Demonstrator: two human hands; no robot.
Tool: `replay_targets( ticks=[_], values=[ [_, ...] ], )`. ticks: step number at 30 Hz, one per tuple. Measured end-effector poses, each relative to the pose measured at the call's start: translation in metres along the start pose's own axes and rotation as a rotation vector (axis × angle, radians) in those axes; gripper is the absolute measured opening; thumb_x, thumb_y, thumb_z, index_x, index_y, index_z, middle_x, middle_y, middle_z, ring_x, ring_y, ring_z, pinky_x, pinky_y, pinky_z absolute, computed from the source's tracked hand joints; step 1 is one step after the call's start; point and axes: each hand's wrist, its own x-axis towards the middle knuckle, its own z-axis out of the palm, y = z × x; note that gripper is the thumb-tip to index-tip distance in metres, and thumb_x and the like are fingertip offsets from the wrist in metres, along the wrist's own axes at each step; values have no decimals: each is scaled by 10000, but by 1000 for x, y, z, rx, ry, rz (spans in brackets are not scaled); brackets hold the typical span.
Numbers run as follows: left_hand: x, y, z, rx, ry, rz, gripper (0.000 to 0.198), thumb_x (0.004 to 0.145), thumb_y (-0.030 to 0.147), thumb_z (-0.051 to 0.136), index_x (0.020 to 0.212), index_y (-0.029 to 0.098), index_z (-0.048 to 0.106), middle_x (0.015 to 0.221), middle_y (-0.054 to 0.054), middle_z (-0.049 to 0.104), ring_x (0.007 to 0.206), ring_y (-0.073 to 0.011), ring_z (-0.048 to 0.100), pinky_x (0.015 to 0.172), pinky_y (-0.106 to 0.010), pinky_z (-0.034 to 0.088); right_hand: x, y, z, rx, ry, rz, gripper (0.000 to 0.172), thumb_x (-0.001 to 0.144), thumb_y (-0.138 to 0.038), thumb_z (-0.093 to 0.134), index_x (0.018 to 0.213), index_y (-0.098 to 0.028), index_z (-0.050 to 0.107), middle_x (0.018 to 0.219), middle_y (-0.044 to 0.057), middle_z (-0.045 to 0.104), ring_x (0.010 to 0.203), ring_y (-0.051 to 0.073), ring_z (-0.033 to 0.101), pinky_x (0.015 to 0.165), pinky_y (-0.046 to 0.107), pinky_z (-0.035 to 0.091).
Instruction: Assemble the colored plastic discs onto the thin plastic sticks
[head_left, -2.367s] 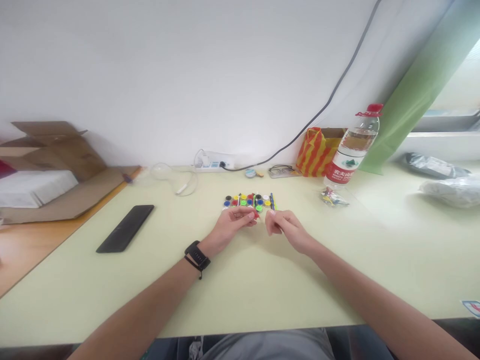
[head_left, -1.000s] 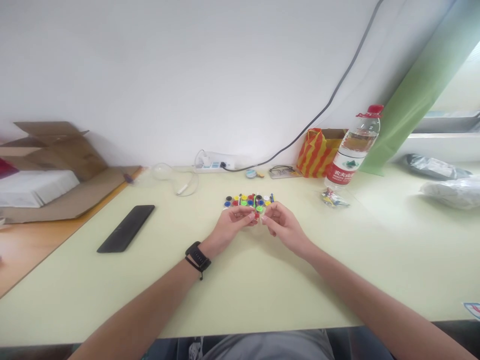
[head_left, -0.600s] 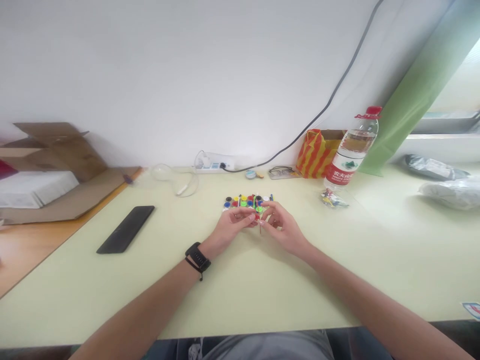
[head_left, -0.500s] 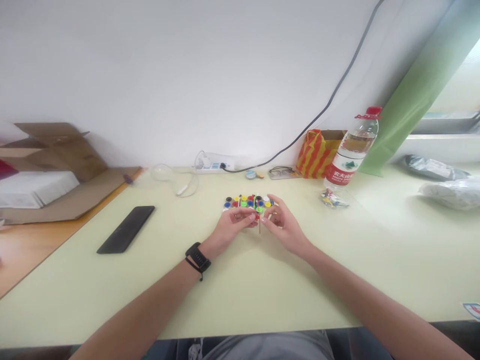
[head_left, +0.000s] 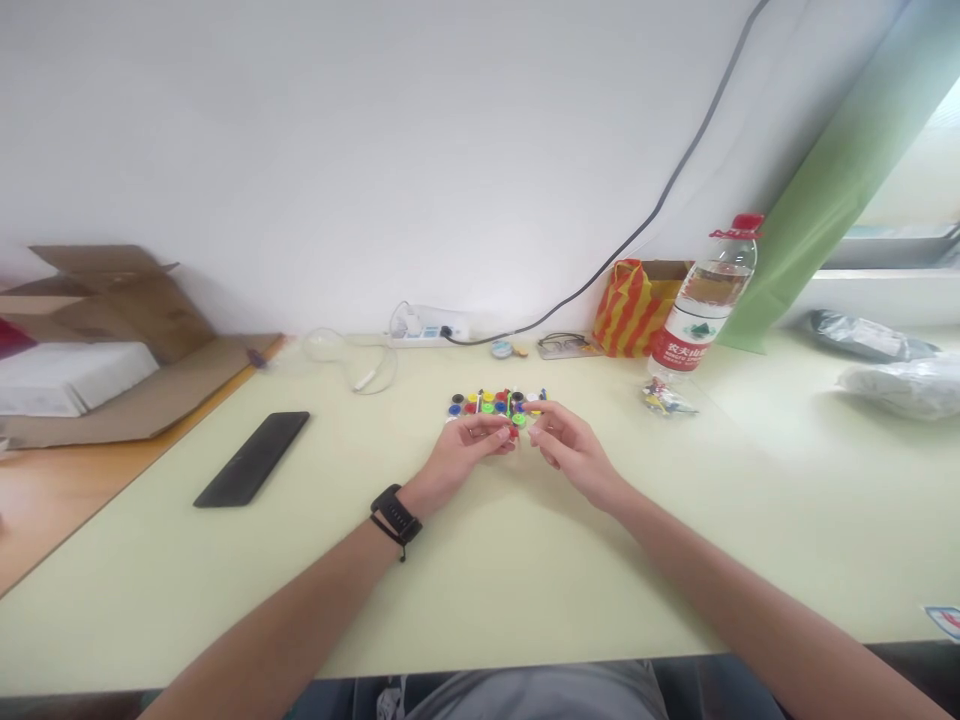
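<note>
"Where's the red piece (head_left: 514,433)?"
"Pinched by the left hand (head_left: 463,447), toward the far edge of the worktop (head_left: 480,590); long axis unclear."
"And the right hand (head_left: 574,452)?"
"Just beside it, thumb and forefinger spread."

Bottle (head_left: 705,295): red label band (head_left: 679,352) reads 农夫山 in white characters, remainder curving out of sight; smaller Latin line beneath, blurred, apparently NONGFU SPRING. Sticker (head_left: 943,620) at counter (head_left: 750,560) edge: print illegible.
</note>
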Motion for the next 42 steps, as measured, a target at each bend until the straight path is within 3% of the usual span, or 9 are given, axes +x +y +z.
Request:
replay_targets(
  ticks=[6,21,26,32,34,36,37,39,42],
  values=[
    [0,0,1,-14,21,6,409,783,397,880,1093,151,778,1106,-115,774,960,-227,736,975,-427,589,-1,5,1,-141,-77,-19,531,960,-464,625,1453,-271,576,861,5,592,641,131,483,592,283,419],
    [0,-2,0,-24,8,23,384,811,378,861,1112,155,775,1024,-93,779,951,-213,729,991,-417,580,-2,7,0,-273,-99,-54,489,979,-424,593,1440,-261,590,883,10,597,638,124,481,564,265,413],
    [0,-1,1,-28,16,17,374,805,375,866,1097,159,777,1127,-104,766,988,-223,728,983,-415,588,-3,5,0,-293,-96,-79,592,976,-389,593,1543,-294,457,899,7,592,632,124,482,560,258,427],
    [1,0,1,-27,46,0,398,773,393,887,1075,156,781,1033,-99,782,946,-227,738,971,-427,589,-5,8,2,-235,-43,-100,891,975,-390,596,1663,-344,32,969,0,577,619,119,486,570,257,442],
    [1,0,1,-29,43,-1,405,777,397,885,1082,153,780,1038,-104,784,936,-226,743,972,-425,588,-5,7,2,-252,-8,-123,842,965,-416,611,1648,-351,122,991,2,580,612,117,483,564,256,432],
    [0,-1,0,-25,34,-3,413,781,399,882,1094,151,778,1062,-109,783,929,-225,747,973,-423,587,-5,6,0,-308,11,-122,518,968,-469,599,1448,-293,512,911,0,577,596,118,465,557,262,411],
    [0,-1,0,-24,33,-3,415,780,400,883,1095,149,777,1070,-110,782,923,-223,749,972,-421,588,-4,6,-1,-341,16,-94,353,980,-508,567,1186,-241,672,807,-4,552,571,119,436,546,267,391],
    [0,-2,-1,-21,38,-6,420,778,403,884,1094,149,775,1080,-111,781,905,-218,751,971,-420,588,-2,6,-4,-382,39,-11,536,1001,-592,482,654,-197,587,592,-17,408,516,118,352,518,281,334],
    [0,-2,-1,-13,46,-8,429,777,413,883,1102,154,773,1075,-109,784,893,-214,754,977,-420,582,2,5,-8,-361,55,18,653,995,-657,440,523,-215,347,512,-27,301,500,114,300,508,289,291]
  ],
)
